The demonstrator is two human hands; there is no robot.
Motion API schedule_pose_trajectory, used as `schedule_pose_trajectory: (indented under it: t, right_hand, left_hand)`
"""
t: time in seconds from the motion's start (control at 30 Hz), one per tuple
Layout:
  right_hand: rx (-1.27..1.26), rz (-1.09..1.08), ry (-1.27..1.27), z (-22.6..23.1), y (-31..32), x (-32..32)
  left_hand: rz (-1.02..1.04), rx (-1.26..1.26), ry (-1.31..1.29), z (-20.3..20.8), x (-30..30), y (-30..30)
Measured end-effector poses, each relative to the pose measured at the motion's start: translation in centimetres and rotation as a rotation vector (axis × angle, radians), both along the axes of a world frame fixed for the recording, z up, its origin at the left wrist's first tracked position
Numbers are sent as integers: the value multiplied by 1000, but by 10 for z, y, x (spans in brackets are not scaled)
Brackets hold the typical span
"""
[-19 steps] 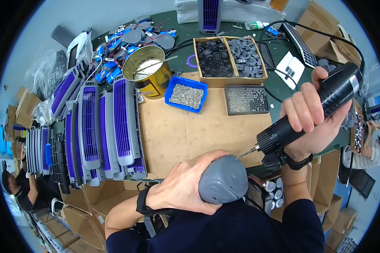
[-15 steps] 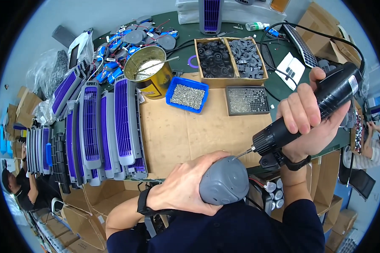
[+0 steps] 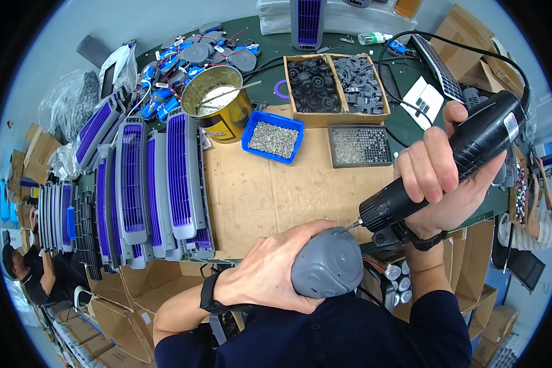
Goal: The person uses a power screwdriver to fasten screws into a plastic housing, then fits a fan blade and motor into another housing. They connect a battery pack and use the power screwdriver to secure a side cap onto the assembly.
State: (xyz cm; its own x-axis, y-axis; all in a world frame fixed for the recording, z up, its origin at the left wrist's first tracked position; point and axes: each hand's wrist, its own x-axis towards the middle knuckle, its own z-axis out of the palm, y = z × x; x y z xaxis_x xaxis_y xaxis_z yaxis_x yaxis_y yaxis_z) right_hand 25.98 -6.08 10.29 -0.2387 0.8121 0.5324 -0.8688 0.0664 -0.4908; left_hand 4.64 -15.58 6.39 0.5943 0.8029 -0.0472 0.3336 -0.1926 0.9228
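Observation:
My left hand is wrapped round the side of a round grey plastic housing, held against my body at the table's near edge. A black electric screwdriver with a cord lies in my right hand, fingers closed round its barrel. Its thin bit points down and left, with the tip at the upper edge of the housing. Whether a screw sits under the tip is too small to tell. Beyond my hands stand a blue tray of small screws and a dark perforated screw holder.
Purple-and-grey fan housings stand in rows at left. Behind are a large metal tin, blue-wrapped batteries with wires and a divided box of black and grey parts. Cardboard covers the tabletop. Co-workers sit at both sides.
My right hand and the screwdriver have shifted slightly left and down toward the housing. My left hand and the housing have barely moved.

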Motion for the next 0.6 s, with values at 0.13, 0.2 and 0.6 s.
schedule_pose_trajectory:
  t: [0.13,0.2,0.6]
  right_hand:
    - [3,23,35,-4,3,0]
    - [4,92,84,-8,6,0]
    - [50,71,105,-17,20,21]
  left_hand:
    - [10,15,-15,0,2,-2]
    - [8,17,-15,0,2,-2]
    - [-37,-47,-51,0,6,1]
